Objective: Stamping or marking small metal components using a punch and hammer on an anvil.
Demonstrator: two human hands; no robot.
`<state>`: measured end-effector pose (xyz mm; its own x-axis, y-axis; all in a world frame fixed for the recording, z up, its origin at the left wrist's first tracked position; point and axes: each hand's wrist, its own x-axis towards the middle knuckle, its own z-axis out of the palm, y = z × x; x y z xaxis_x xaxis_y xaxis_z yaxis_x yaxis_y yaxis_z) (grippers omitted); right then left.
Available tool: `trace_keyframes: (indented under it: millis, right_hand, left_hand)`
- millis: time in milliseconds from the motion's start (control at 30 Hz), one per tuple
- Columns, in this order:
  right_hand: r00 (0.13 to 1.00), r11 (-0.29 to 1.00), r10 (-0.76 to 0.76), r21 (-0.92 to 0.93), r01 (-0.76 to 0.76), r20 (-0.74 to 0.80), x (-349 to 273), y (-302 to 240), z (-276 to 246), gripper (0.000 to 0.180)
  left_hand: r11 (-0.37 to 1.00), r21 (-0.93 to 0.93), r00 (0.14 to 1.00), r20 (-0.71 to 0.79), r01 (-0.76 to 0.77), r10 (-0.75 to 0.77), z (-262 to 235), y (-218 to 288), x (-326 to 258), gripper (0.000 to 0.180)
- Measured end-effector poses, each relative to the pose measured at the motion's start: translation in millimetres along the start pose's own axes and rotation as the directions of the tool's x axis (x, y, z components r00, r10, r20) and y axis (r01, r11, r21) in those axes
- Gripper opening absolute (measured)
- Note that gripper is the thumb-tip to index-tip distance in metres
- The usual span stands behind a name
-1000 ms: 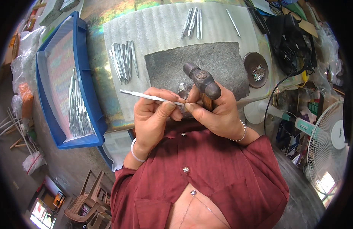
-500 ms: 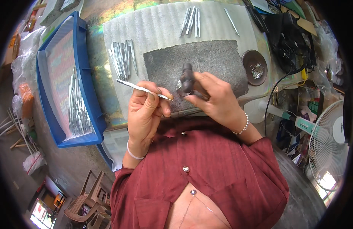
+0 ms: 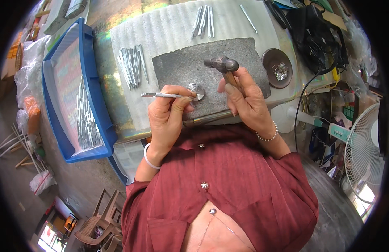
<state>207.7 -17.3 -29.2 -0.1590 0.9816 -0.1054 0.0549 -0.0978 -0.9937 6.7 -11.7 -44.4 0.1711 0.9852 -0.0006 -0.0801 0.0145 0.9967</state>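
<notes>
Metal rod pinched in L hand, tip by round metal block on dark slab; contact unclear. R hand grips hammer, R of block. Poss. risk: bruised L hand if hammer lands off-line, as it's v. close to block.

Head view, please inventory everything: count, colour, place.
Hammer: one, dark-headed, over slab
Slab: one, grey, on sheet
Sheet: one, white, under slab
Round metal piece: one, silver, on slab
Held rod: one, silver, left of hammer
Loose rods: many, silver, on sheet, in tray
Tray: one, blue, left
Bowl: one, brown, right of slab
Small pieces: many, silver, in bowl
Fan: one, white, right
Chairs: about two, brown, lower left
Shirt: one, dark red, lower middle
Left hand: one, bare, around held rod
Right hand: one, bare, around hammer
</notes>
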Motion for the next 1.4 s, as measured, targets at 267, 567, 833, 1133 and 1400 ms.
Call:
trace_keyframes:
  millis: [267, 567, 833, 1133, 1400]
  right_hand:
    - [0.990, 0.984, -0.101, -0.158, 0.084, -0.101, -1, 9, -1, 0.028]
    - [0.984, 0.974, -0.134, -0.196, 0.110, -0.114, -3, 12, -4, 0.026]
    - [0.983, 0.936, -0.161, 0.330, 0.124, 0.085, -8, -5, 0, 0.041]
    - [0.746, 0.710, -0.568, -0.252, 0.658, 0.348, 18, -69, 13, 0.025]
    - [0.915, 0.901, -0.226, -0.285, 0.327, 0.335, -6, -99, -16, 0.037]
  left_hand:
    - [0.997, 0.082, 1.000, -0.010, -0.007, 0.008, 6, 2, -1, 0.007]
    - [0.988, 0.140, 0.997, -0.046, -0.057, 0.064, 12, 0, 0, 0.006]
    - [0.679, 0.617, 0.916, 0.222, -0.398, 0.335, 13, 9, 5, 0.015]
    - [0.508, 0.714, 0.875, 0.353, -0.481, 0.331, 10, 19, 6, 0.021]
    - [0.581, 0.695, 0.894, 0.219, -0.424, 0.390, 7, 12, 3, 0.028]
